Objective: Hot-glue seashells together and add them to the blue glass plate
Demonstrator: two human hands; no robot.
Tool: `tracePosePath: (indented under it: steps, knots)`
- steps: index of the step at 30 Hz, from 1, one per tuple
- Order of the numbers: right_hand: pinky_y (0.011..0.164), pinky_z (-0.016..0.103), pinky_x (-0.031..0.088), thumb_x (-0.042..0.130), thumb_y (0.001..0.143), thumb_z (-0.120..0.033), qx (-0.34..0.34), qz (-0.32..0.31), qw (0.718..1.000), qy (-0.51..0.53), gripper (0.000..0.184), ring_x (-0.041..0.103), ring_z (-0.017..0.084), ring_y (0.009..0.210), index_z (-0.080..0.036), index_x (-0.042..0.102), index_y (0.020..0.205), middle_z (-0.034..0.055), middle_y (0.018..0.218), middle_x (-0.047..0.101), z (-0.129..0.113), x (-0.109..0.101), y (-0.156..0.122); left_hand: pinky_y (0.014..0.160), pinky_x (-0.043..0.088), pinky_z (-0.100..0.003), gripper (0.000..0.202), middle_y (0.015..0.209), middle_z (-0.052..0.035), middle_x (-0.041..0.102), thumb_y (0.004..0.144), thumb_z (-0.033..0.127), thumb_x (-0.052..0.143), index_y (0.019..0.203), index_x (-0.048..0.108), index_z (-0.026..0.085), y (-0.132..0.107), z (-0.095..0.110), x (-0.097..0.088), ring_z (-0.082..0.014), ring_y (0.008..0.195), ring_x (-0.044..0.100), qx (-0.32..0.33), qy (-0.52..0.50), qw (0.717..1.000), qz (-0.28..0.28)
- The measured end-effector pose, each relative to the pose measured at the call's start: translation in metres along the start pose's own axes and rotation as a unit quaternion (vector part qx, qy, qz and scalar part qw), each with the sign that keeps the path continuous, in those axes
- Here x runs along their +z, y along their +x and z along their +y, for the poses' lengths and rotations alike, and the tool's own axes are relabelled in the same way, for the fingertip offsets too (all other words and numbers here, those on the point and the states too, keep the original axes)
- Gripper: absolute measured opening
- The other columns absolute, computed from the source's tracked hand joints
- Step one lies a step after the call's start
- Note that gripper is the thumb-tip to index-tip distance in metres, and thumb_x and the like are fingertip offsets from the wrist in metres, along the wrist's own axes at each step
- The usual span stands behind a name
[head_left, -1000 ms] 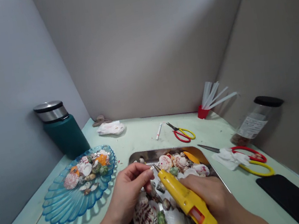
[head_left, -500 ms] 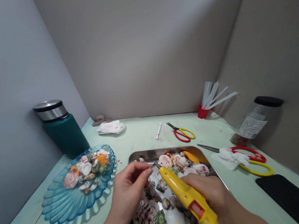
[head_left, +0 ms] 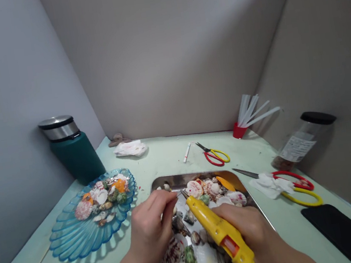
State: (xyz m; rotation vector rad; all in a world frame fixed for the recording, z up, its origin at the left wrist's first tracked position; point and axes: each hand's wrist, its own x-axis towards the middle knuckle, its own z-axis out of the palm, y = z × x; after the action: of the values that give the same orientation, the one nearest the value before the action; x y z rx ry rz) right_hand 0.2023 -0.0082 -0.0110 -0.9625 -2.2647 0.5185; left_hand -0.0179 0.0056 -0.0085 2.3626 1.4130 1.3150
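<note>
My right hand (head_left: 253, 230) grips a yellow glue gun (head_left: 216, 229), its metal tip pointing up and left over a steel tray (head_left: 257, 207) full of seashells. My left hand (head_left: 151, 228) hovers over the tray's left side with fingers pinched together right at the gun's tip; whatever small piece they hold is too small to make out. A big brown-striped shell (head_left: 171, 254) lies in the tray under that hand.
A blue glass shell-shaped dish (head_left: 78, 235) with glued shells sits at the left, a teal flask (head_left: 74, 154) behind it. Red-and-yellow scissors (head_left: 214, 156), larger scissors (head_left: 296, 188) with tissue, a red cup of glue sticks (head_left: 240, 130), a jar (head_left: 300, 143) and a black phone (head_left: 341, 234) lie at the right.
My left hand has turned slightly and its fingers have drawn tighter against the glue gun's tip. The gun has shifted a little right and up.
</note>
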Motion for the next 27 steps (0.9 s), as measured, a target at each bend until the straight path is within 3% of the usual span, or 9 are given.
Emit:
tracePosePath:
  steps: [6,11,15,19,22,24,27]
  knots:
    - [0.053,0.026,0.037,0.052,0.082,-0.026,-0.009,0.002,1.000,0.000,0.012,0.056,0.017,0.060,-0.016,0.057,0.087,0.0054,0.070,0.062,0.000,0.000,0.000,0.065,0.046,-0.024,0.016,0.082,-0.0027,0.069,0.080,0.009,0.058,0.092,0.062,0.019,-0.003,-0.008,0.005,-0.0141,0.073,0.062,0.097,0.070,0.991,0.058]
    - [0.053,0.025,0.036,0.053,0.082,-0.024,-0.005,-0.007,1.000,0.002,0.006,0.055,0.017,0.061,-0.018,0.055,0.081,0.0050,0.071,0.061,-0.002,0.000,0.000,0.066,0.046,-0.024,0.018,0.084,-0.0030,0.070,0.079,0.007,0.060,0.093,0.062,0.018,-0.003,-0.009,0.006,-0.0140,0.074,0.063,0.121,0.107,0.984,0.072]
    - [0.052,0.025,0.035,0.052,0.082,-0.026,-0.012,-0.007,1.000,0.000,0.008,0.054,0.017,0.060,-0.018,0.055,0.082,0.0050,0.070,0.060,-0.001,0.000,0.000,0.067,0.046,-0.024,0.019,0.084,-0.0030,0.069,0.079,0.007,0.060,0.093,0.062,0.019,-0.004,-0.009,0.006,-0.0140,0.073,0.063,0.102,0.092,0.988,0.067]
    - [0.051,0.025,0.034,0.051,0.082,-0.027,-0.014,-0.004,1.000,-0.001,0.010,0.053,0.016,0.058,-0.018,0.054,0.079,0.0044,0.067,0.059,0.000,0.001,0.000,0.069,0.047,-0.024,0.014,0.083,-0.0045,0.069,0.081,0.010,0.057,0.091,0.063,0.018,-0.002,-0.005,0.004,-0.0146,0.075,0.063,0.041,0.015,0.998,0.046]
    - [0.051,0.025,0.035,0.051,0.082,-0.025,-0.013,-0.004,1.000,-0.005,0.008,0.053,0.017,0.059,-0.018,0.055,0.081,0.0049,0.068,0.059,0.000,0.002,0.000,0.067,0.047,-0.023,0.009,0.081,-0.0043,0.068,0.082,0.016,0.057,0.086,0.064,0.018,0.001,0.000,0.001,-0.0147,0.072,0.062,-0.057,-0.073,0.995,0.027]
    - [0.052,0.025,0.036,0.052,0.081,-0.024,-0.010,-0.005,1.000,-0.003,0.008,0.054,0.017,0.060,-0.017,0.056,0.083,0.0052,0.069,0.060,0.001,0.002,-0.001,0.057,0.046,-0.021,0.007,0.070,-0.0013,0.066,0.081,0.023,0.058,0.082,0.064,0.018,0.005,0.004,0.000,-0.0126,0.061,0.060,-0.171,-0.159,0.972,0.009]
    - [0.053,0.026,0.037,0.052,0.082,-0.024,-0.010,0.002,1.000,0.005,0.010,0.056,0.018,0.062,-0.017,0.056,0.088,0.0055,0.071,0.061,0.002,0.002,-0.002,0.048,0.042,-0.017,0.010,0.053,0.0039,0.059,0.078,0.028,0.062,0.077,0.063,0.018,0.009,0.009,-0.001,-0.0088,0.049,0.053,-0.315,-0.301,0.900,-0.009]
